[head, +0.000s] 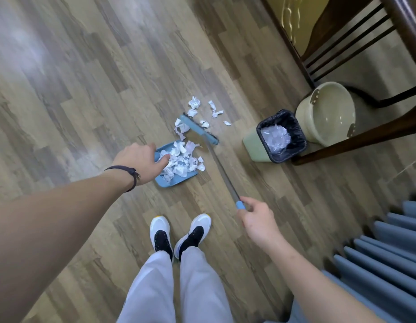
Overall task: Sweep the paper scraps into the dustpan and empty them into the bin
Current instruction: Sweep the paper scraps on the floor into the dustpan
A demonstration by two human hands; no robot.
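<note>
Scraps [180,163] in dustpan [165,180], plastic in bin [281,136]

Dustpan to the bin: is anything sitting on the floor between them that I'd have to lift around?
Only the broom: its head and long handle cross the floor between the dustpan and the bin. The right hand holds that handle, so it can move aside. Otherwise bare floor; the loose scraps lie beyond the broom head.
</note>
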